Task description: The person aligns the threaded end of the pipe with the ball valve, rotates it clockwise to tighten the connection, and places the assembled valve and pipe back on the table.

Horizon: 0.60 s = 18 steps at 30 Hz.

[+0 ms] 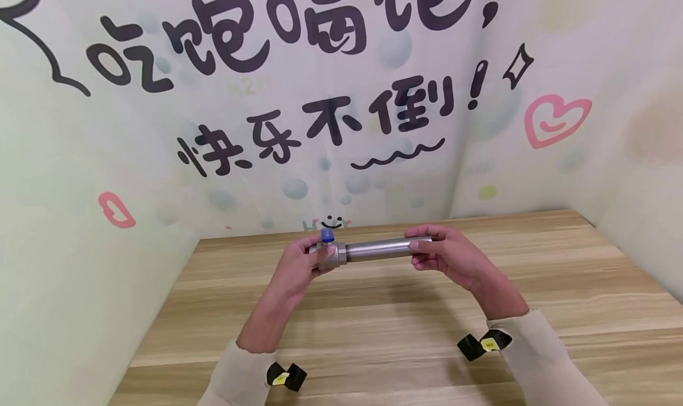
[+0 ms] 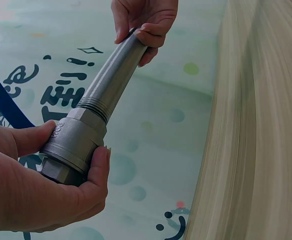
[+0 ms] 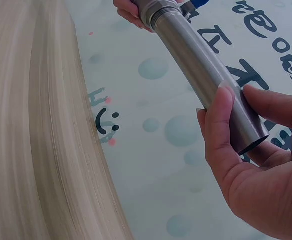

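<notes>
My left hand (image 1: 300,265) grips a steel ball valve (image 2: 75,142) by its body, thumb on one side and fingers curled round the other. The valve has a blue lever handle (image 1: 328,235), which stands up above the body in the head view. Into the valve's hex end runs a steel pipe (image 1: 380,249), with some thread (image 2: 93,107) showing at the joint. Around the pipe's far end, the fingers and thumb of my right hand (image 1: 452,253) hold it. That end is plain and hollow in the right wrist view. Valve and pipe are held up nearly level.
Below the hands lies a wood-grain table (image 1: 363,335). A pale printed cloth (image 1: 299,157) with dark lettering and hearts hangs behind it and along both sides. Each sleeve carries a small black wrist camera, one left (image 1: 285,377) and one right (image 1: 484,344).
</notes>
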Available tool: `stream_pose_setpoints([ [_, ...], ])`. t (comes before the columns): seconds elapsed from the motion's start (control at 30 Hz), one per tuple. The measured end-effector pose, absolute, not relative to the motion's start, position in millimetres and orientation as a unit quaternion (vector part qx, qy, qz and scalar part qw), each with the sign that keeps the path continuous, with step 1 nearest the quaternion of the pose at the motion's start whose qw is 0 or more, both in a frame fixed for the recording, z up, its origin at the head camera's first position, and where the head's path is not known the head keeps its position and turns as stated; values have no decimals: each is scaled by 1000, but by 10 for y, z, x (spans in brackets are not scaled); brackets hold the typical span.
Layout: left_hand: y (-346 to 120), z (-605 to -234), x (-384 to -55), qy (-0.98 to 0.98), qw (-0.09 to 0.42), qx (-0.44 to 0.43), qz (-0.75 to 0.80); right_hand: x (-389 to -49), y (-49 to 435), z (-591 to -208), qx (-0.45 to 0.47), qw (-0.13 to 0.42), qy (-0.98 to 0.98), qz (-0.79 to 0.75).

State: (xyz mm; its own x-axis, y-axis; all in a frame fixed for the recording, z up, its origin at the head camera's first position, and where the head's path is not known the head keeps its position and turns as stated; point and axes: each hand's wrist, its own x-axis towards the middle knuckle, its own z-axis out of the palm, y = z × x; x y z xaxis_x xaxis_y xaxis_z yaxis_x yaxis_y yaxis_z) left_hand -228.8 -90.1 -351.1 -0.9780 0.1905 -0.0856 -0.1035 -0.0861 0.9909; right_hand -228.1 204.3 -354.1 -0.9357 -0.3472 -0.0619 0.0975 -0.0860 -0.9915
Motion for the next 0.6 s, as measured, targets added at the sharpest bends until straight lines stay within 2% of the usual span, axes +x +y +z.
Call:
stream_pose_setpoints([
  [0.6, -903, -3514, -2296, 669, 102, 31, 736, -2283, 2037, -3531, -92, 152, 662, -728],
])
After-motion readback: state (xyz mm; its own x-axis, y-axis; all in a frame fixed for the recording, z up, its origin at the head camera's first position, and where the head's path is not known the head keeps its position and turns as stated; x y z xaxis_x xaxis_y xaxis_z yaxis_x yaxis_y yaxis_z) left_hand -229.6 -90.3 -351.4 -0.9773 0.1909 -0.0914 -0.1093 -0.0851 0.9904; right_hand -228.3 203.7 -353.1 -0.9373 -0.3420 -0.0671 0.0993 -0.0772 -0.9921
